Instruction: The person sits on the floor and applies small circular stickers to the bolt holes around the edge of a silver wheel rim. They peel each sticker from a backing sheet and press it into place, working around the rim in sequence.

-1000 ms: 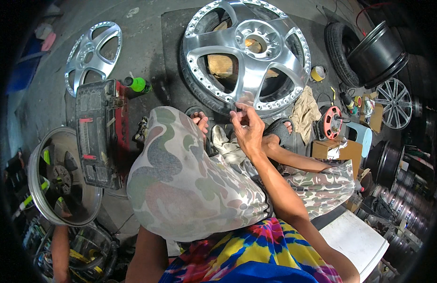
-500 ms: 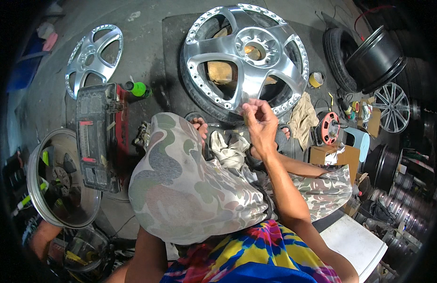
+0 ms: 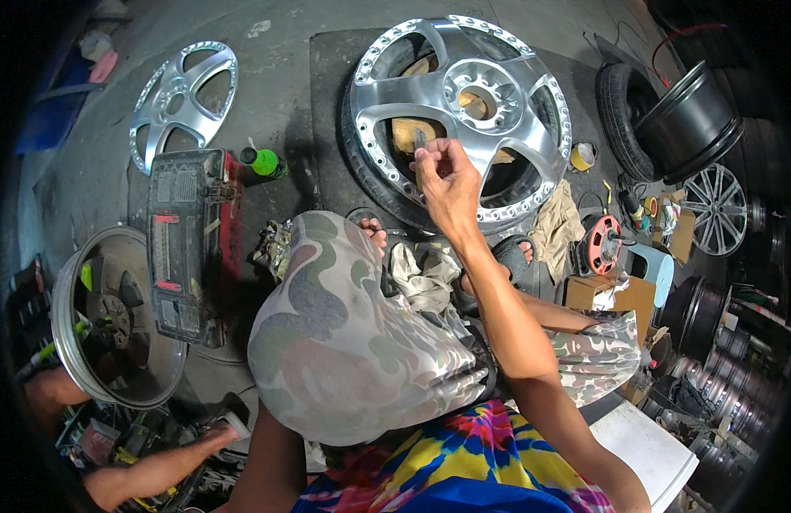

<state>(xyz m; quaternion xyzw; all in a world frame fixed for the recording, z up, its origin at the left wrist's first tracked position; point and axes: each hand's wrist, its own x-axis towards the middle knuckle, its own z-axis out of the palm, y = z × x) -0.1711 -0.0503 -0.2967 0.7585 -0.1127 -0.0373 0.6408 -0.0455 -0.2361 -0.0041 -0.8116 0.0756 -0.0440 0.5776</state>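
My right hand (image 3: 448, 181) is closed, pinching a small flat dark grey piece (image 3: 420, 138) between thumb and fingers. I cannot tell what that piece is made of. The hand hovers over the near spokes of a large silver five-spoke wheel (image 3: 394, 91), whose rim is lined with small bolts or bolt holes. This wheel lies face up on a tyre (image 3: 358, 162), and wooden blocks (image 3: 404, 134) show through its openings. Only part of my left arm (image 3: 273, 453) appears at the lower edge; its hand is out of sight.
To the left are a second silver wheel face (image 3: 183, 124), a green bottle (image 3: 263, 162), a toolbox (image 3: 186, 248) and an upright rim (image 3: 62, 321). Another person's arm (image 3: 160, 466) reaches in at lower left. On the right are a beige cloth (image 3: 556, 224), an orange reel (image 3: 593, 244) and a tape roll (image 3: 582, 156).
My right hand has moved up and slightly left over the wheel, and the dark piece now shows in its fingers. The other person's arm has come further into view at lower left.
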